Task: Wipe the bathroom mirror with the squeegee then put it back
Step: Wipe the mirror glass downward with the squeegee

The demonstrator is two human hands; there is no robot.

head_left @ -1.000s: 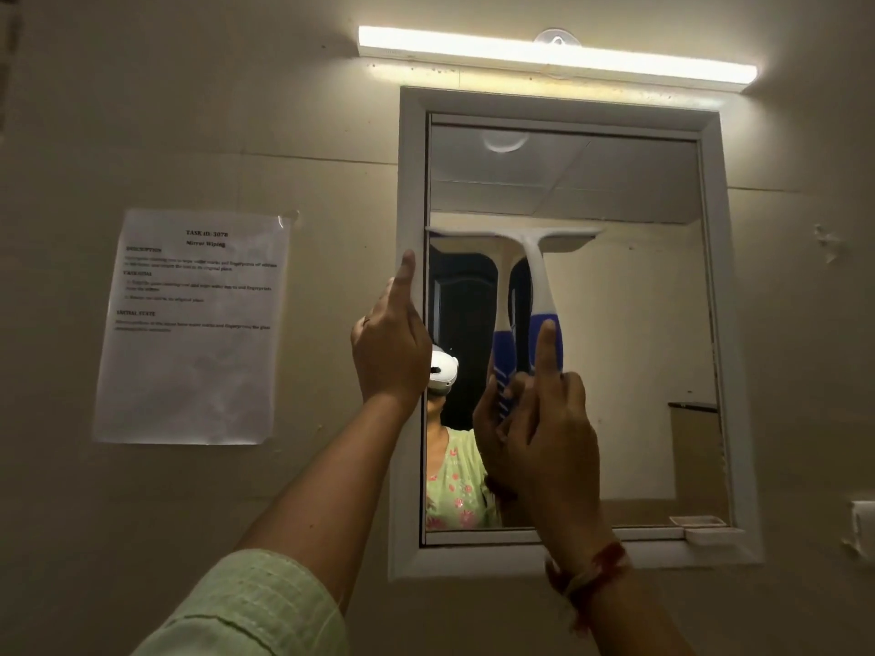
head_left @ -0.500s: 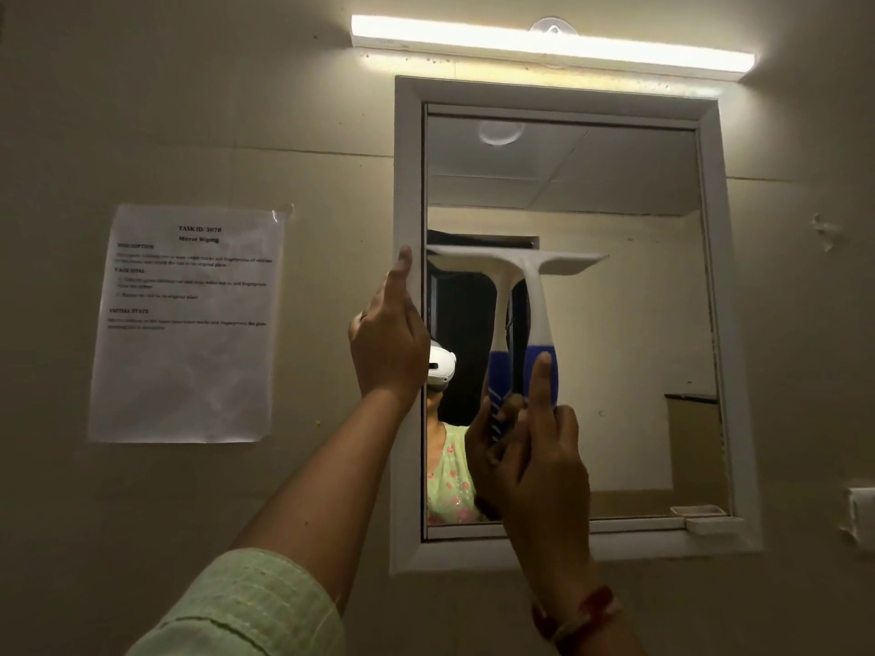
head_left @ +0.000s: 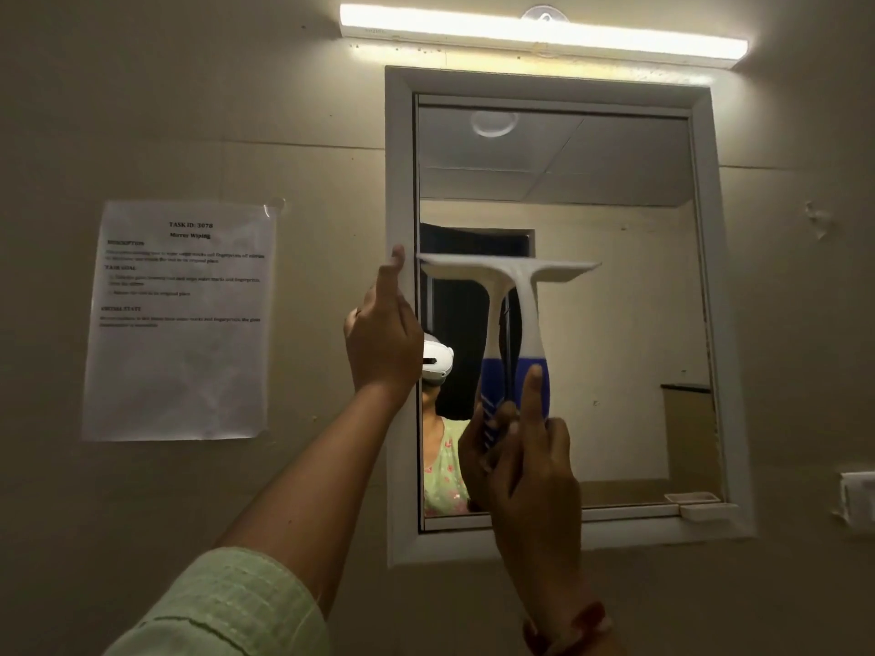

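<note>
The white-framed bathroom mirror [head_left: 615,324] hangs on the wall in front of me. A squeegee [head_left: 528,314] with a white T-shaped head and blue grip stands upright against the glass, its blade lying across the left half at mid height. My right hand [head_left: 530,471] grips the blue handle from below, index finger stretched up along it. My left hand [head_left: 383,333] rests on the mirror's left frame with the thumb raised; whether its fingers hook the frame edge is hidden. The glass reflects the squeegee and me.
A printed task sheet [head_left: 180,319] is taped to the wall left of the mirror. A lit tube light [head_left: 544,33] runs above the frame. A small white tray [head_left: 700,506] sits on the frame's lower right corner, and a white fitting [head_left: 857,501] at the right edge.
The squeegee and my right hand have slid down the glass from upper-middle to mid height. My left hand has stayed on the left frame.
</note>
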